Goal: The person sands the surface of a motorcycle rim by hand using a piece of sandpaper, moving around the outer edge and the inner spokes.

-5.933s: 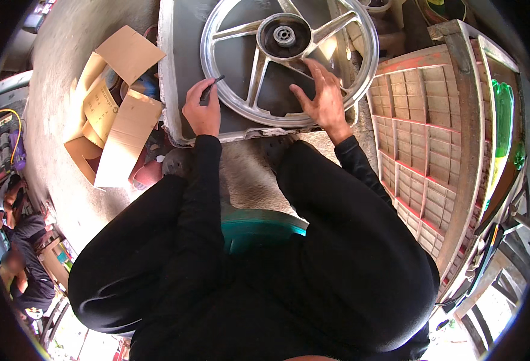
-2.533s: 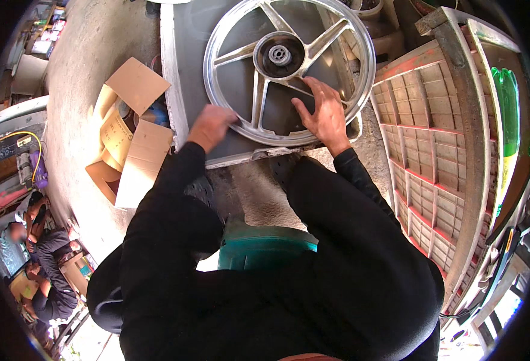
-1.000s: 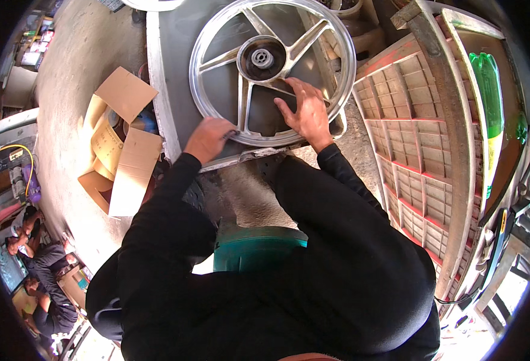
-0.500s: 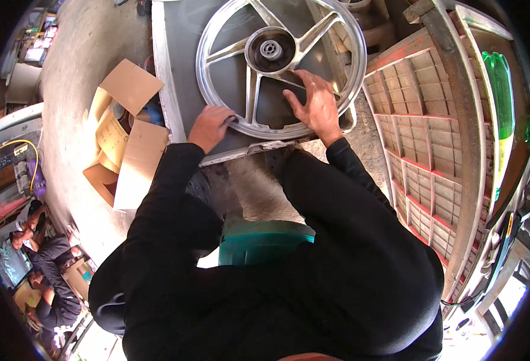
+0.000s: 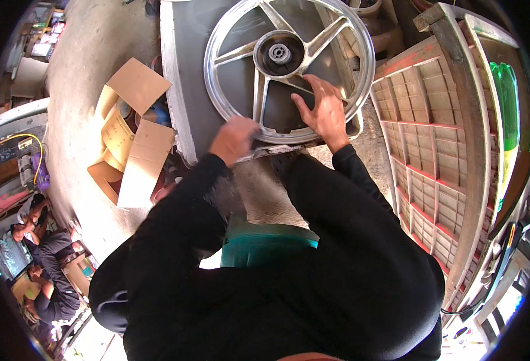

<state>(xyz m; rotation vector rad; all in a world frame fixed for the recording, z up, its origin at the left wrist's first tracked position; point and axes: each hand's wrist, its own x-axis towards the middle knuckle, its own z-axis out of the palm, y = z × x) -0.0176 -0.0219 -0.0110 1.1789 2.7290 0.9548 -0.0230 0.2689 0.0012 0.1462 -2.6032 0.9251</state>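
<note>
The two hands stood apart on the near side of a bare five-spoke alloy motorcycle wheel (image 5: pixel 280 77), which lay flat without a tyre. Taking its hub (image 5: pixel 279 54) as the middle of the clock, the left hand (image 5: pixel 235 139) was at seven o'clock, curled, its fingertips at the rim; it was blurred, and whether it gripped anything could not be told. The right hand (image 5: pixel 326 114) was at five o'clock, thumb and fingers spread, its fingertips beside a spoke and the hand over the rim, clamped on nothing visible. Black sleeves covered both forearms.

Beneath the wheel was a grey board (image 5: pixel 186 60) with a pale border, chipped along the near edge. At six o'clock, between black-clad thighs, showed a teal plastic piece (image 5: pixel 268 246), its full shape hidden. An open cardboard carton (image 5: pixel 146 159) sat at eight o'clock, flaps spread, with things inside too obscured to name. At four o'clock stood a ribbed panel (image 5: pixel 415 129) with red-edged ribs and a timber edge; beyond it, between three and four, was a green plastic bottle (image 5: pixel 505 102). Far off toward eight, a co-worker (image 5: pixel 54 245) in dark clothing appeared near the picture's rim.
</note>
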